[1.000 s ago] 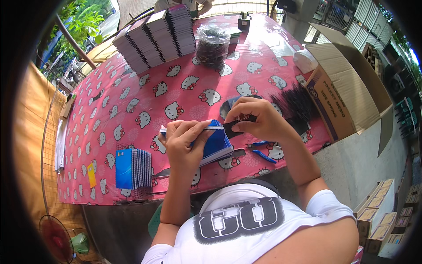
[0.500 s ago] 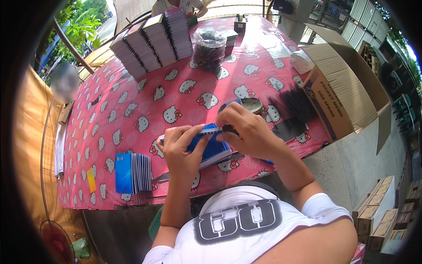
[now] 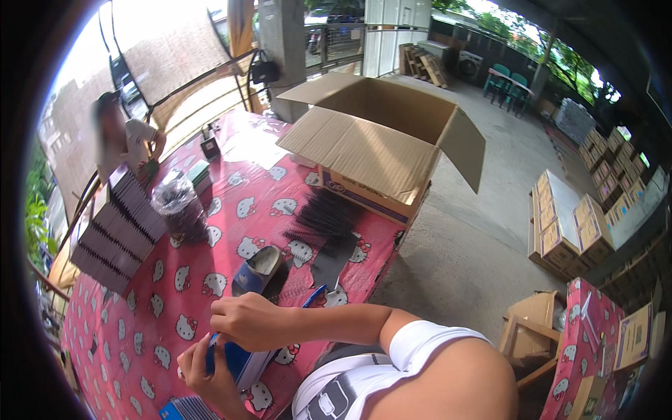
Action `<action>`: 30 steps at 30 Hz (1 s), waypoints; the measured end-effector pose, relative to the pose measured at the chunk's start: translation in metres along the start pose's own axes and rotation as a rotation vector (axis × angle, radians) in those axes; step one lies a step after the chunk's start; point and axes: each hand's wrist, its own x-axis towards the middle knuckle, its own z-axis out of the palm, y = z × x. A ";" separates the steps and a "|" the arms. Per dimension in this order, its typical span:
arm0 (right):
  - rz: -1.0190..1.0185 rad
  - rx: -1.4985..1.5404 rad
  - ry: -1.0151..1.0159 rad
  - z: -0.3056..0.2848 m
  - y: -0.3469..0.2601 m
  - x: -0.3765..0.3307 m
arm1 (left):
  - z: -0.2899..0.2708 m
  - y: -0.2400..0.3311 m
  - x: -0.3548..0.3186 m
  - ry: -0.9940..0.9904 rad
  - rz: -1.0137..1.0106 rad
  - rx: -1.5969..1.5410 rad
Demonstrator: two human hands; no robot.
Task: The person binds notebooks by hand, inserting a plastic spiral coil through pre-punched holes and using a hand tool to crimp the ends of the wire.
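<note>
My left hand (image 3: 210, 374) is closed on a small blue notebook (image 3: 240, 365), thumb and fingers pinching its edge. Just above that edge is my right hand (image 3: 253, 322), its fingers curled together; whatever they pinch is hidden. More blue notebook pages or covers lie under both hands. At the bottom edge, left of my left hand, a stack of blue notebooks (image 3: 183, 409) is partly cut off. Beyond my right hand stands a blue, cup-like round object (image 3: 253, 273) with a pale top, and a blue pen (image 3: 315, 297) lies to its right.
Loose black spiral coils (image 3: 323, 222) lie near a large open cardboard box (image 3: 371, 143) at the table's right edge. Stacked spiral-bound books (image 3: 115, 234) and a plastic-wrapped coil bundle (image 3: 180, 210) stand at left. Across the table is a person (image 3: 122, 140). Boxes (image 3: 560, 217) sit on the floor.
The view has swung to the right, so everything appears shifted left and more of the floor shows. My hands remain together at the notebook, the right one still at its edge.
</note>
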 end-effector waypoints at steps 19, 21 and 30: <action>0.358 -0.389 -0.492 0.030 0.176 -0.040 | -0.018 -0.014 -0.005 0.026 -0.029 -0.055; 0.330 -0.461 -0.443 0.036 0.181 -0.045 | -0.018 -0.016 -0.007 0.036 0.005 -0.034; 0.131 -0.022 0.024 0.008 0.169 0.008 | -0.013 -0.011 0.001 0.083 0.030 -0.032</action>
